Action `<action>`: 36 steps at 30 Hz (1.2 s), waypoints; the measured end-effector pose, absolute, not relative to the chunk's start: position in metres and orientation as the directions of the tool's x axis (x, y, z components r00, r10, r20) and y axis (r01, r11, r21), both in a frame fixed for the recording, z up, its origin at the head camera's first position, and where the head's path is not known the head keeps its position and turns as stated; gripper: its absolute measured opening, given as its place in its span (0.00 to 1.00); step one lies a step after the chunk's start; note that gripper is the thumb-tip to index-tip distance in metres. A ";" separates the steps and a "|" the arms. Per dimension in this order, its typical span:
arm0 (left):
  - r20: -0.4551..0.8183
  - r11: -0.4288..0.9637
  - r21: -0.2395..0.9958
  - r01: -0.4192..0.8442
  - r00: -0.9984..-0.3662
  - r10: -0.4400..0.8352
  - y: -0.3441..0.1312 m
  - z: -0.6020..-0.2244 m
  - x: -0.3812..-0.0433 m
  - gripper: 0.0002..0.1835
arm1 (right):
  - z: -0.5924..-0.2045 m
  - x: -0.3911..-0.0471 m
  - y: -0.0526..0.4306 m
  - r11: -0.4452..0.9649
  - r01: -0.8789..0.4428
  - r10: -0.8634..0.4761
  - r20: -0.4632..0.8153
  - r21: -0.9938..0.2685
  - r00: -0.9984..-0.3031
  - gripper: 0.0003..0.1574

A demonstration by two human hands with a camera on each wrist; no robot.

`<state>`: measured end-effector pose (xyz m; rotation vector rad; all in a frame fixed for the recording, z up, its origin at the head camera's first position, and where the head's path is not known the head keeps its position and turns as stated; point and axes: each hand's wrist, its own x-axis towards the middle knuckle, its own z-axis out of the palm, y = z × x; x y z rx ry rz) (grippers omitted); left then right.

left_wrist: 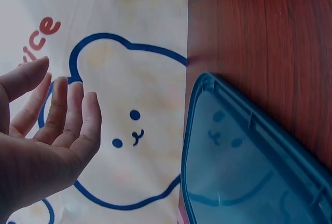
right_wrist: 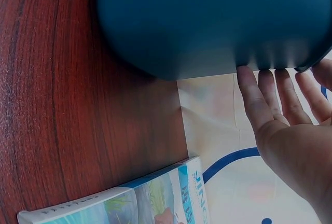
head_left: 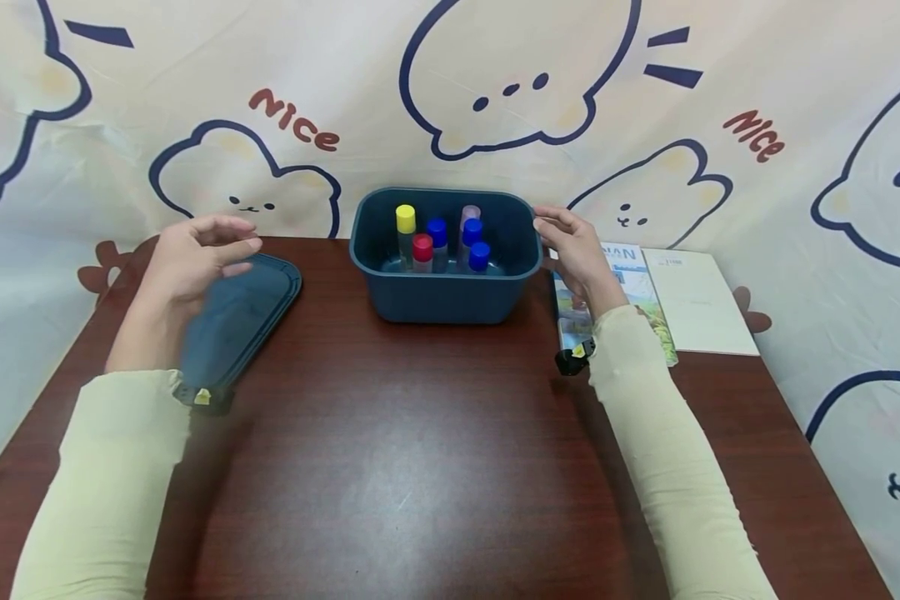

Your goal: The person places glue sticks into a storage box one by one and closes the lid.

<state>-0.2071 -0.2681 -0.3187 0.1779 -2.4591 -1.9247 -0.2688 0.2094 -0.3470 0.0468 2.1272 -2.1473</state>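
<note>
A dark blue plastic bin (head_left: 446, 300) stands at the back middle of the table. Inside it, small clear bottles stand upright: one with a yellow cap (head_left: 406, 219), one with a red cap (head_left: 422, 247), three with blue caps (head_left: 437, 232) and one with a pale purple top (head_left: 469, 213). My right hand (head_left: 576, 254) touches the bin's right side near the rim; the right wrist view has its fingertips (right_wrist: 246, 76) on the outer wall. At the left, my left hand (head_left: 195, 254) hovers above a blue lid (head_left: 251, 304), holding nothing, its fingers loosely bent.
To the bin's right lies a colourful printed box (head_left: 648, 292), partly behind my right arm. A plain white flat item (head_left: 697, 300) lies beside it. A curtain (head_left: 375, 100) with cartoon figures hangs along the back edge of the brown wooden table (head_left: 420, 450).
</note>
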 end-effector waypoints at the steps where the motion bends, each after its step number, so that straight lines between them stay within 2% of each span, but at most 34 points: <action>1: -0.062 0.232 0.969 -0.085 -0.993 -0.104 -0.270 -0.319 -0.207 0.13 | -0.347 -0.269 0.210 -0.006 0.106 -0.063 -0.105 -0.994 -0.992 0.23; 15: -0.075 0.301 0.944 -0.134 -0.977 -0.199 -0.302 -0.330 -0.200 0.11 | -0.347 -0.267 0.210 0.010 0.100 -0.064 -0.101 -0.995 -0.993 0.23; 22: -0.115 0.158 0.975 -0.155 -0.965 -0.238 -0.323 -0.338 -0.193 0.12 | -0.347 -0.268 0.211 0.009 0.098 -0.065 -0.098 -0.995 -0.993 0.24; 29: -0.161 -0.046 0.987 -0.154 -0.963 -0.217 -0.341 -0.342 -0.187 0.13 | -0.347 -0.268 0.211 0.005 0.101 -0.068 -0.101 -0.995 -0.993 0.24; 36: -0.243 -0.043 0.970 -0.240 -0.938 -0.247 -0.362 -0.351 -0.178 0.16 | -0.347 -0.267 0.211 0.018 0.091 -0.086 -0.093 -0.996 -0.992 0.24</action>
